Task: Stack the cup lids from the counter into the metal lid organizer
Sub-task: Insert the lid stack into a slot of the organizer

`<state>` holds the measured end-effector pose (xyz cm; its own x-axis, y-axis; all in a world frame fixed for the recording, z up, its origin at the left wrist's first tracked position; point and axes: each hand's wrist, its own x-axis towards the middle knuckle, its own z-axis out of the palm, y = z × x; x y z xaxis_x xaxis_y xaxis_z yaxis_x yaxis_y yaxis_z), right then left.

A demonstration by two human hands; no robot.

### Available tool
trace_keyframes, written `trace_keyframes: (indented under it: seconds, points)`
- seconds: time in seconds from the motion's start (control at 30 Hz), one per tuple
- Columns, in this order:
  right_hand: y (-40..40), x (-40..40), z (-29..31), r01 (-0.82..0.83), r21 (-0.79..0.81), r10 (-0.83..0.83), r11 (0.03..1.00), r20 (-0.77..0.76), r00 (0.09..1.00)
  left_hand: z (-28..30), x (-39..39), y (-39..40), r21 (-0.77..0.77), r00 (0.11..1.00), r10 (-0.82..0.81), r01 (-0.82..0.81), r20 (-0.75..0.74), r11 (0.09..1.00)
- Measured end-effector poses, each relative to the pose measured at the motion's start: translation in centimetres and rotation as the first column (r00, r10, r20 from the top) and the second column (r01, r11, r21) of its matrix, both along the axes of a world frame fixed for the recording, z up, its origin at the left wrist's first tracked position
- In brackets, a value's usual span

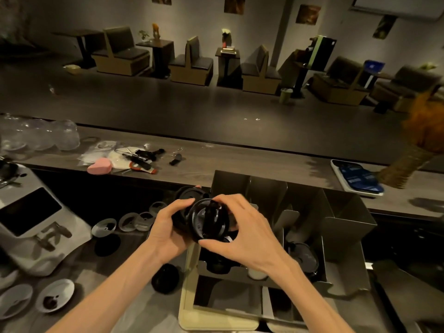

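Lids (207,221) | gripped between left hand (168,227), right hand (242,233) | above organizer (346,212)

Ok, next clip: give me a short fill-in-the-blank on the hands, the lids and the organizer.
1. Both hands, left hand and right hand, hold a stack of ____ coloured lids.
2. The stack is held above the ____ organizer.
3. The pink thing on the upper counter is ____-shaped.
4. The loose lids on the counter lie to the person's ____.

Missing words: black; metal; heart; left
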<state>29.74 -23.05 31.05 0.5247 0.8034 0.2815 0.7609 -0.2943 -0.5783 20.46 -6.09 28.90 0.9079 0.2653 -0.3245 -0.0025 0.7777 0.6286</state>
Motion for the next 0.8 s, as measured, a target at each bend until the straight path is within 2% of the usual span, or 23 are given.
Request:
trace_keyframes:
  seconds: [0.13, 0.3, 0.5, 0.63, 0.8]
  points:
    - [-2.0, 1.8, -0.7, 0.093, -0.052, -0.091, 0.994, 0.042, 0.995, -0.3, -0.5, 1.6, -0.154, 0.998, 0.009, 0.000, 0.059, 0.988]
    - [-2.1, 1.5, -3.7, 0.084, -0.329, -0.040, 0.941, 0.139, 0.990, -1.7, -1.2, 2.4, -0.231, 0.997, 0.000, 0.016, 0.073, 0.973]
    - [0.0, 1.2, -6.8, 0.165, -0.509, 0.015, 0.845, 0.332, 0.943, -2.1, -1.6, 2.5, -0.232, 0.999, -0.014, 0.024, 0.047, 0.972]
    - [0.8, 1.5, -8.1, 0.159, -0.621, 0.073, 0.768, 0.331, 0.941, -2.4, -2.2, 3.0, -0.228, 0.998, -0.044, 0.054, 0.049, 0.972]
    - [1.2, 1.8, -8.5, 0.139, -0.661, 0.102, 0.737, 0.313, 0.944, -2.7, -3.1, 3.1, -0.183, 0.995, -0.094, 0.099, 0.035, 0.978]
